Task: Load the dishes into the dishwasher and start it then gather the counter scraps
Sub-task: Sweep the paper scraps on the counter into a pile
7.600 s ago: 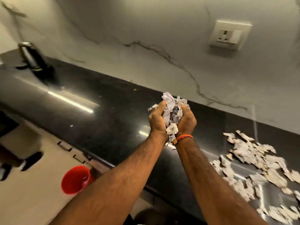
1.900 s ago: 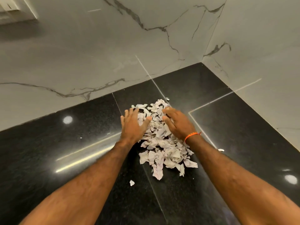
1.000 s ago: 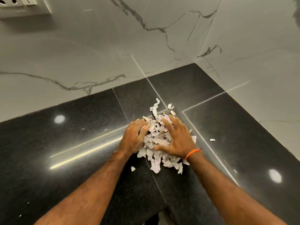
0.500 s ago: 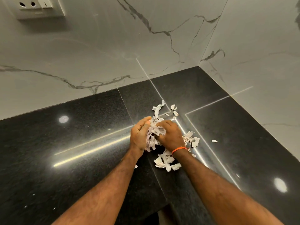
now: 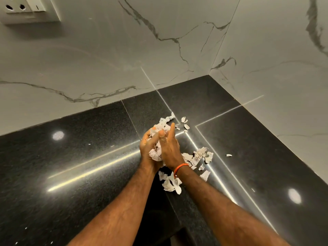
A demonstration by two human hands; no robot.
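Note:
White paper scraps lie on the black stone counter [image 5: 88,166] near its inner corner. My left hand [image 5: 148,148] and my right hand [image 5: 168,148] are cupped together just above the counter, holding a bunch of scraps [image 5: 156,153] between the palms. My right wrist carries an orange band. Loose scraps remain beside my right hand [image 5: 198,157], under my wrists [image 5: 171,184] and beyond my fingertips [image 5: 183,121]. One tiny piece [image 5: 229,155] lies apart on the right.
Marble-look walls [image 5: 106,59] meet in a corner at the back right. A white socket plate [image 5: 30,9] sits on the wall at top left. The counter's front edge has a notch just below my forearms.
My hands have drawn the spread pile together, closed around part of it and lifted it slightly off the counter. Several scraps fell out and stayed behind around my wrists.

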